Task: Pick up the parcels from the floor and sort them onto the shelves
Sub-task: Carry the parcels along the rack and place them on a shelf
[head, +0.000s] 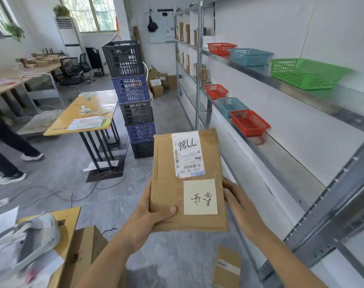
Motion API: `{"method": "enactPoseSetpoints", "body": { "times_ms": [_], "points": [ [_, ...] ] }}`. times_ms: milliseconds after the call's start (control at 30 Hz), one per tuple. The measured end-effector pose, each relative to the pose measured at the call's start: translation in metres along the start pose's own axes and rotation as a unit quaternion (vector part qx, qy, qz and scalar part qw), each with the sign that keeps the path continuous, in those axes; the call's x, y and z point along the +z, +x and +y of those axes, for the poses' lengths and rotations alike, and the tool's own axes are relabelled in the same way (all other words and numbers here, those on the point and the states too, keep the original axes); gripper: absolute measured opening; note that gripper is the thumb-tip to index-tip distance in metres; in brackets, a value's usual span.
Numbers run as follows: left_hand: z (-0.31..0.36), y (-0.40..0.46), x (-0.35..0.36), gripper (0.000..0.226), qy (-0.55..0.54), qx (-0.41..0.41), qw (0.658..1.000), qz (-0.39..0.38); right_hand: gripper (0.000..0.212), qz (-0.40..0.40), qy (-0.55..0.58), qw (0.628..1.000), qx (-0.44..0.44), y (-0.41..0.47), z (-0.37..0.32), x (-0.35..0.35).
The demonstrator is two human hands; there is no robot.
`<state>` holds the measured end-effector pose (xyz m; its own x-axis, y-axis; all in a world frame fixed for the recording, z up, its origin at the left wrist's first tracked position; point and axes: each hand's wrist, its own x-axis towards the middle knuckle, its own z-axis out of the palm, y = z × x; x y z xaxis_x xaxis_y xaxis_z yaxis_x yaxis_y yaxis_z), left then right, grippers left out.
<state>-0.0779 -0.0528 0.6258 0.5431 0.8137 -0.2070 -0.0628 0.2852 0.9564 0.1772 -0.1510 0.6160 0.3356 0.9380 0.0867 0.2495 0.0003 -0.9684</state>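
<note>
Both hands grip one parcel: left hand w/ thumb on top, right hand at its edge. Long axis points away from me; shelves lie to my right, right hand nearer.

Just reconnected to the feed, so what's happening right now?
A person holds a brown parcel in both hands, left hand under its near corner, right hand along its edge. It is off the floor, not yet shelved. The shelves with coloured baskets are to the right. Another parcel lies on the floor.
</note>
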Motion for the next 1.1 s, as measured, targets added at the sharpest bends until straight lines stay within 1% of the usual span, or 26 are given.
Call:
{"method": "enactPoseSetpoints", "body": {
  "times_ms": [67,200,233,333,367,467,533,633,733,800,833,867,900,933,967,1000,1033,1067,1100],
  "points": [
    [0.000,0.000,-0.001,0.097,0.004,0.009,1.000,-0.003,0.039,-0.001,0.023,1.000,0.005,-0.002,-0.008,0.001],
    [0.001,0.002,-0.004,0.095,0.033,0.033,0.999,-0.005,0.036,-0.007,0.048,0.999,0.013,0.001,-0.017,-0.001],
    [0.003,0.002,-0.004,0.095,0.041,0.036,0.998,-0.004,0.039,-0.007,0.054,0.998,0.014,0.003,-0.019,-0.002],
    [0.008,0.000,-0.005,0.104,0.084,0.051,0.995,-0.011,0.076,-0.001,0.069,0.997,0.032,0.015,-0.025,-0.012],
    [0.008,0.000,-0.006,0.107,0.100,0.055,0.993,-0.014,0.081,0.000,0.067,0.997,0.037,0.020,-0.028,-0.016],
    [0.011,-0.001,-0.007,0.104,0.131,0.076,0.988,-0.029,0.084,-0.006,0.041,0.998,0.049,0.032,-0.038,-0.031],
    [0.014,0.001,-0.006,0.100,0.145,0.080,0.985,-0.037,0.079,-0.023,0.034,0.999,0.033,0.036,-0.044,-0.038],
    [0.013,0.006,-0.010,0.099,0.168,0.077,0.982,-0.034,0.054,-0.025,0.091,0.995,0.025,0.037,-0.055,-0.045],
    [0.016,0.009,-0.012,0.096,0.224,0.080,0.971,-0.035,0.044,0.011,0.134,0.990,0.036,0.037,-0.055,-0.049],
    [0.023,0.009,-0.007,0.095,0.245,0.096,0.965,0.002,0.036,0.042,0.141,0.989,0.036,0.037,-0.053,-0.053],
    [0.028,0.009,-0.002,0.094,0.234,0.105,0.966,0.038,0.035,0.052,0.150,0.987,0.034,0.038,-0.053,-0.055],
    [0.032,0.011,0.000,0.096,0.198,0.105,0.971,0.079,0.035,0.061,0.154,0.986,0.028,0.040,-0.052,-0.058],
    [0.034,0.012,0.002,0.098,0.140,0.099,0.978,0.119,0.035,0.067,0.154,0.986,0.018,0.040,-0.053,-0.061],
    [0.036,0.014,0.004,0.095,0.073,0.092,0.982,0.149,0.038,0.069,0.150,0.986,0.004,0.041,-0.054,-0.062],
    [0.036,0.015,0.006,0.086,0.033,0.086,0.981,0.172,0.045,0.067,0.133,0.989,-0.006,0.041,-0.054,-0.062],
    [0.036,0.016,0.009,0.075,0.026,0.077,0.980,0.181,0.053,0.059,0.105,0.993,-0.011,0.040,-0.055,-0.060],
    [0.036,0.015,0.013,0.064,0.026,0.059,0.982,0.176,0.056,0.044,0.063,0.997,-0.011,0.038,-0.055,-0.058],
    [0.036,0.014,0.018,0.052,0.021,0.032,0.985,0.166,0.051,0.023,0.017,1.000,-0.011,0.037,-0.054,-0.055],
    [0.035,0.012,0.022,0.039,0.017,-0.002,0.988,0.155,0.042,-0.004,-0.036,0.999,-0.003,0.034,-0.054,-0.053]
  ]
}}
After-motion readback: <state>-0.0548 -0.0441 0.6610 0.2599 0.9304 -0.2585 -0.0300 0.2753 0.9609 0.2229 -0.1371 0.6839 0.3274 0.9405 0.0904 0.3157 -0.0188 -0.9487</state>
